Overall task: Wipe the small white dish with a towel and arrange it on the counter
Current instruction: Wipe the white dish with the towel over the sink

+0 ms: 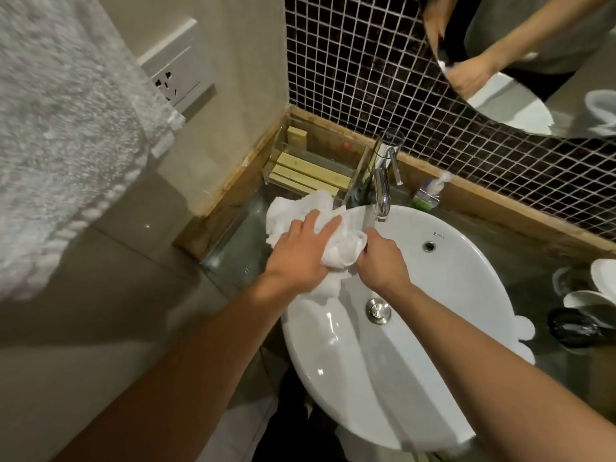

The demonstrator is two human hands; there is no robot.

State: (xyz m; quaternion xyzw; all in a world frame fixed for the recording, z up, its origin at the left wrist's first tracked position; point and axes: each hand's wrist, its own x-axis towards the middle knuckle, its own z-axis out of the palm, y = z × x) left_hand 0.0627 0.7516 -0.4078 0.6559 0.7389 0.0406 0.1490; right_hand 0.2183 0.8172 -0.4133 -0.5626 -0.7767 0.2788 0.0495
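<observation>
Both hands, left hand (300, 251) and right hand (383, 261), are bunching the towel (343, 245) tight inside curled fingers, seemingly wrapping a hidden dish for wiping.

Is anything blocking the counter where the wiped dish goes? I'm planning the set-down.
Partly: white dishes and a dark item occupy the counter right of the sink. Both hands grip the towel.

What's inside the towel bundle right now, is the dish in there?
Cannot confirm. Both the left hand and right hand clutch the bunched white towel over the sink rim. The towel covers whatever it wraps; no dish edge shows. Other white dishes sit at right.
</observation>
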